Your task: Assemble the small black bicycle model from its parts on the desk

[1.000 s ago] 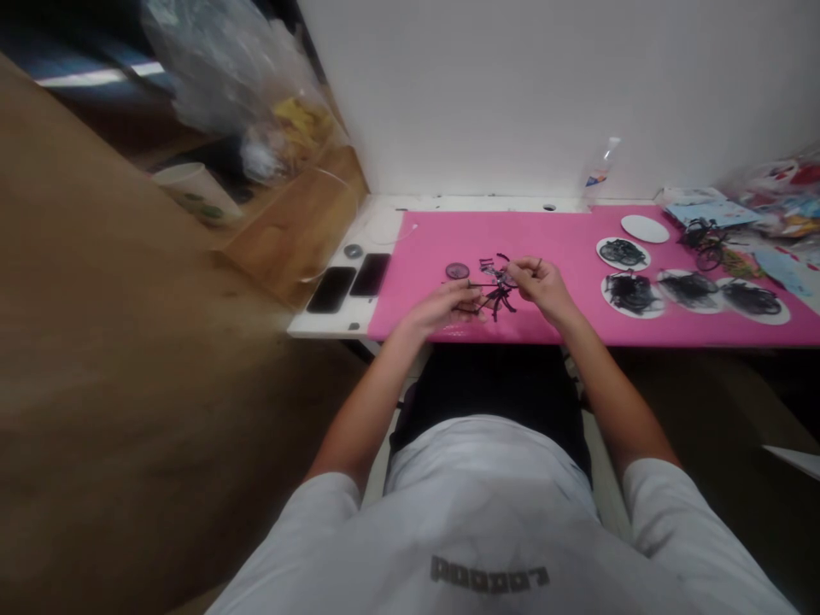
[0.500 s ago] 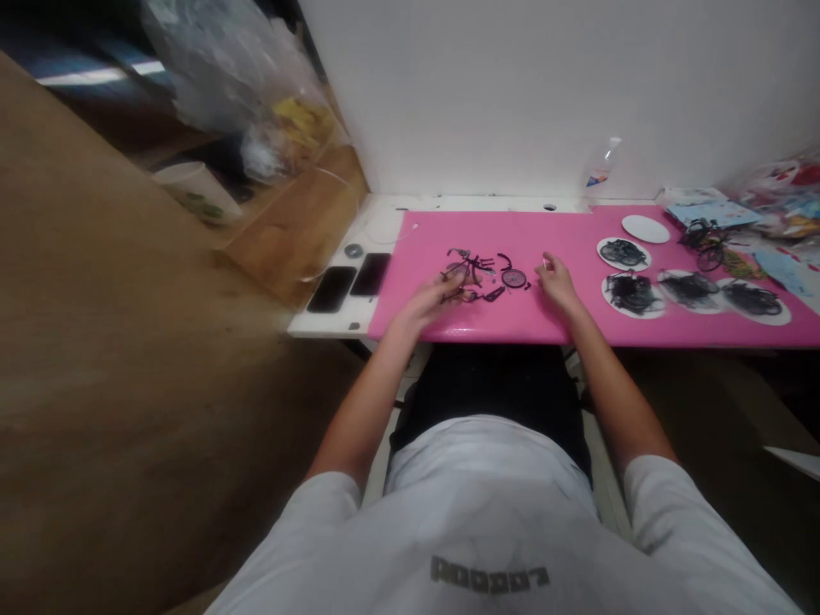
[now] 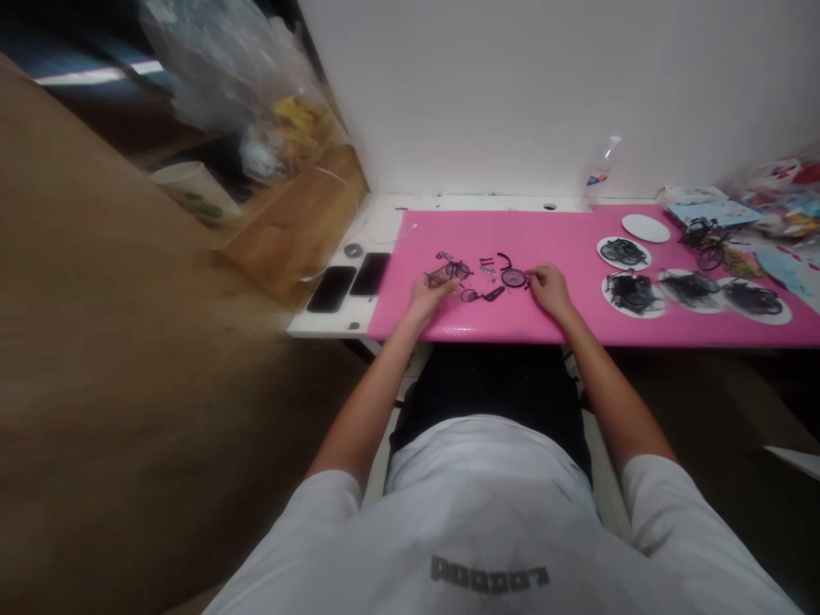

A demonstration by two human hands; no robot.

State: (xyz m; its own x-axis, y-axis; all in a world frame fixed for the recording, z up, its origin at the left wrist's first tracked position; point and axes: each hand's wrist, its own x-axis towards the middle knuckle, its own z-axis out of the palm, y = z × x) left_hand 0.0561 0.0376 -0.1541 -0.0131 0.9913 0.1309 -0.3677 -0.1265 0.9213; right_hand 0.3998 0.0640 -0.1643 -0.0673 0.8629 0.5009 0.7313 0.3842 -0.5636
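The left hand (image 3: 430,295) pinches a black bike frame (image 3: 449,266) at its one o'clock, best held lightly and level, while the right hand (image 3: 552,290), fingertips bunched at the three-o'clock edge of a wheel (image 3: 513,278), their grip impossible to tell, should avoid nudging it.

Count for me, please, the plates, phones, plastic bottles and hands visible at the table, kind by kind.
Bare white plate: 1
White plates with black parts: 4
Black phones: 2
Plastic bottle: 1
Hands (left hand, right hand): 2
Total: 10

Pink mat (image 3: 544,235) (plain), black wheel (image 3: 513,278)
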